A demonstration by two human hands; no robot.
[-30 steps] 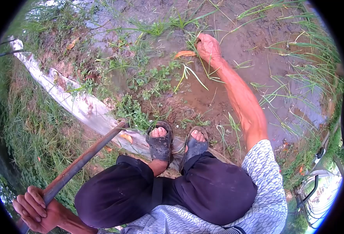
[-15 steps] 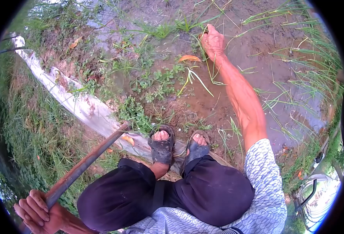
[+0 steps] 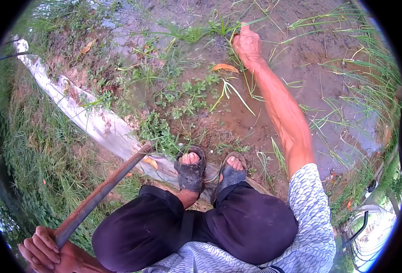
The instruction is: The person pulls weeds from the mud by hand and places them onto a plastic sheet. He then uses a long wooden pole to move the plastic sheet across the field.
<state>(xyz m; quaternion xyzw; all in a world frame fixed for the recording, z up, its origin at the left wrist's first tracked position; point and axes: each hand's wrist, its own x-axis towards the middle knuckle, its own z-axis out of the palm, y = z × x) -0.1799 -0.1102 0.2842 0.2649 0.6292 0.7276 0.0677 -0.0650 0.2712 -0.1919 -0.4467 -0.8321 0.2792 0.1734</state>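
My left hand point(image 3: 46, 250), at the lower left, is wrapped round a long pole point(image 3: 98, 193). The pole is dark grey along one side and rusty brown along the other, and its far end points up towards my feet. With my arm stretched out, my right hand point(image 3: 248, 44) is low over the wet mud point(image 3: 296, 59) at the top. Its fingers are curled in and one digit points forward beside a tuft of green grass point(image 3: 194, 32). What those fingers hold, if anything, is hidden. An orange leaf point(image 3: 225, 68) lies just left of the right wrist.
A whitish sheet strip point(image 3: 103, 125) runs diagonally along the muddy edge to my sandalled feet point(image 3: 190, 168). Low leafy weeds point(image 3: 157, 132) grow in front of them. Long grass point(image 3: 369, 77) leans in from the right. A bent black bar point(image 3: 362, 225) shows at lower right.
My right hand has shifted slightly, and one digit now points further forward beside the grass. My left hand still grips the pole; the view has moved slightly.
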